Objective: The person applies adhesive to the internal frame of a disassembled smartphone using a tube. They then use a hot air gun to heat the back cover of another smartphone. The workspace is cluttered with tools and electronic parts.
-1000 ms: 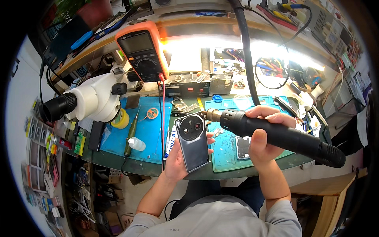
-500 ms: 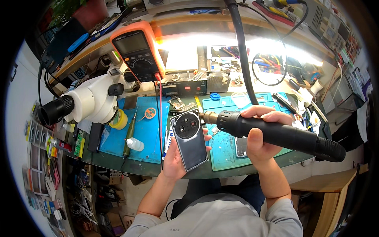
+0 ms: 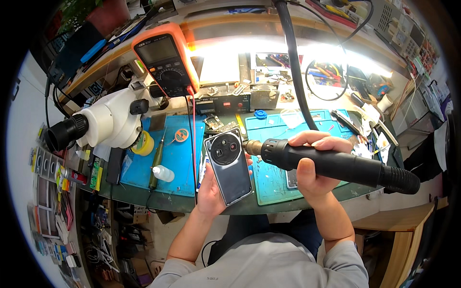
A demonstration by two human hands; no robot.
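Note:
My left hand (image 3: 210, 194) is wrapped round a dark smartphone (image 3: 235, 178), its back facing up and its large round camera ring at the far end. The phone is held above the bench's front edge, slightly tilted. In my right hand (image 3: 318, 165) is a black hot air gun handle (image 3: 343, 165), fingers closed round its barrel. Its brass-coloured nozzle (image 3: 251, 147) points left at the phone's edge beside the camera ring; whether it touches I cannot tell. Behind the handle, another phone-sized part (image 3: 291, 178) lies on the teal mat, mostly hidden.
An orange multimeter (image 3: 168, 60) stands at the back, its leads hanging to the bench. At left a white microscope (image 3: 108, 120) overhangs the blue mat (image 3: 185, 163), near a white bottle (image 3: 163, 173) and yellow spool (image 3: 143, 143). A thick black hose (image 3: 295, 62) hangs behind the teal mat (image 3: 273, 194).
The phone and the hot air gun have shifted very slightly, and the view has moved a little. Both hands keep their holds.

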